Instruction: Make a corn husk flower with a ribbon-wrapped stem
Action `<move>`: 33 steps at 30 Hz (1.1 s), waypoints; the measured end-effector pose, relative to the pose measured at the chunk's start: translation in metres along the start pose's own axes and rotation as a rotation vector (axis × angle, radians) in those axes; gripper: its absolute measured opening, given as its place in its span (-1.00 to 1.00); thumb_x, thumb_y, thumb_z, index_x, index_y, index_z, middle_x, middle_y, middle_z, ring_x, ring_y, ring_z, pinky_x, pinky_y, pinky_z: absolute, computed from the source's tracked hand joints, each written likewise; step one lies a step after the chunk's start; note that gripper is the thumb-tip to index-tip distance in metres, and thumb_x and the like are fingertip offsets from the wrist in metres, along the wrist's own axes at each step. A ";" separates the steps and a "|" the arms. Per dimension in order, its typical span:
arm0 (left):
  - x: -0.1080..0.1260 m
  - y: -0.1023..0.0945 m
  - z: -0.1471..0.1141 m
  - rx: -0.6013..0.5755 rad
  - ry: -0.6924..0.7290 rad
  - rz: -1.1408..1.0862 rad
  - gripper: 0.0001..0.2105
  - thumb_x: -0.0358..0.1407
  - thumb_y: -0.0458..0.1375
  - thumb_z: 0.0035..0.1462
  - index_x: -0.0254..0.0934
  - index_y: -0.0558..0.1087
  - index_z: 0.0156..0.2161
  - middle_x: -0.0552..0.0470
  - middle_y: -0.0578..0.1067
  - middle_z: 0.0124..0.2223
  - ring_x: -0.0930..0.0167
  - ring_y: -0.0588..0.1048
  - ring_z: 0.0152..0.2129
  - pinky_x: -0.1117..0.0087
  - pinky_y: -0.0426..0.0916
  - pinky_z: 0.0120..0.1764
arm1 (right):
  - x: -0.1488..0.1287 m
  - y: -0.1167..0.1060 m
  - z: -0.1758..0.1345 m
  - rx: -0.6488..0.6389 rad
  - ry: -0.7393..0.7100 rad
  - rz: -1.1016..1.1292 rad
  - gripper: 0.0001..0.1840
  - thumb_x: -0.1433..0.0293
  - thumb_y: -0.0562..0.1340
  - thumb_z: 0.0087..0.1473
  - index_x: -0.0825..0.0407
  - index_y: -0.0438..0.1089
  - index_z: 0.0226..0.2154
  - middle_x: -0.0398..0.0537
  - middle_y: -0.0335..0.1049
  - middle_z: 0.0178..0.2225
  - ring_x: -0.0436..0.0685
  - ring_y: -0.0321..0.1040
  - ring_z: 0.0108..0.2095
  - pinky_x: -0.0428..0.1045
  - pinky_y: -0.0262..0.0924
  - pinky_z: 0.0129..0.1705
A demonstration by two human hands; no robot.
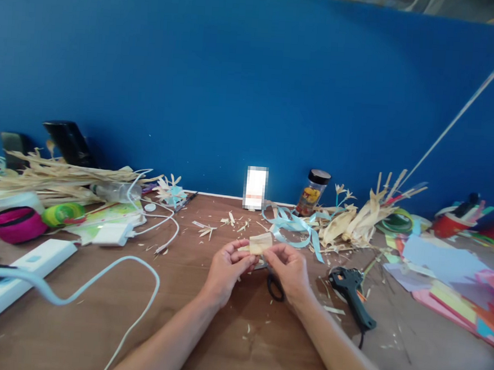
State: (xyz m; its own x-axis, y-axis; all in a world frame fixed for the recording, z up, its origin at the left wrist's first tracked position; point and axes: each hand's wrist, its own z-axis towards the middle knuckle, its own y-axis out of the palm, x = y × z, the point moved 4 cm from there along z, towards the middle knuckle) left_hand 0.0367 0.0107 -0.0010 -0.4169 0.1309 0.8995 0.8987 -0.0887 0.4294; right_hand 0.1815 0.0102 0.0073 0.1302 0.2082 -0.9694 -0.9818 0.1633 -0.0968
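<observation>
A small, squarish piece of pale corn husk [260, 243] is pinched between my two hands above the middle of the table. My left hand [229, 269] grips its left side with thumb and fingers. At its right lower edge, the thumb and fingertips of my right hand [288, 269] press together on it. Black-handled scissors [275, 288] lie just under my right hand, their blades mostly hidden. Beyond my hands are husk scraps [230, 220] and a loose light blue ribbon [297, 228].
To the right lie a glue gun [353, 296], a husk bundle [356, 223] and coloured paper [432, 254]. A jar [313, 192] stands near the blue wall [254, 84]. Leftward are a power strip [20, 282], a white cable [155, 283], a charger [113, 234] and piled husks [70, 175].
</observation>
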 end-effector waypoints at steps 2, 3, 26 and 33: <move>0.000 -0.001 0.000 0.012 -0.005 0.008 -0.55 -0.38 0.26 -0.20 -0.38 0.28 -0.13 -0.01 0.52 -0.45 0.51 0.45 -0.58 0.54 0.34 -0.47 | 0.000 0.000 0.000 -0.007 -0.002 -0.009 -0.74 0.21 0.25 -0.17 0.09 0.34 -0.50 -0.13 0.33 -0.60 -0.02 0.22 -0.58 -0.13 0.10 -0.55; 0.000 -0.001 0.000 0.017 -0.006 0.010 -0.55 -0.37 0.26 -0.20 -0.38 0.28 -0.13 -0.02 0.52 -0.45 0.52 0.45 -0.58 0.55 0.33 -0.48 | -0.001 0.000 0.000 -0.006 -0.005 -0.015 -0.74 0.22 0.25 -0.17 0.09 0.34 -0.50 -0.13 0.33 -0.60 -0.02 0.21 -0.58 -0.13 0.10 -0.55; -0.003 -0.003 0.003 0.080 -0.051 -0.038 -0.62 -0.38 0.26 -0.17 -0.36 0.30 -0.17 -0.05 0.53 -0.46 0.44 0.50 -0.51 0.52 0.40 -0.46 | 0.002 0.003 -0.001 -0.031 0.029 0.080 -0.75 0.22 0.26 -0.17 0.07 0.34 -0.49 -0.14 0.36 -0.59 -0.01 0.25 -0.57 -0.13 0.13 -0.52; 0.001 -0.001 0.001 0.091 -0.052 -0.056 -0.67 -0.36 0.24 -0.13 -0.39 0.34 -0.20 -0.09 0.52 -0.43 0.41 0.51 -0.49 0.53 0.41 -0.47 | 0.001 0.002 0.000 -0.032 0.022 0.028 -0.76 0.23 0.24 -0.15 0.08 0.33 -0.49 -0.13 0.33 -0.59 -0.01 0.22 -0.57 -0.13 0.12 -0.54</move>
State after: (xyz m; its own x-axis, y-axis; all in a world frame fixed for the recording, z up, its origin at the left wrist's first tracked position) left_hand 0.0355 0.0119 -0.0002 -0.4612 0.1847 0.8679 0.8839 0.0099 0.4676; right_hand 0.1801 0.0108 0.0058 0.1003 0.1911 -0.9764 -0.9890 0.1267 -0.0768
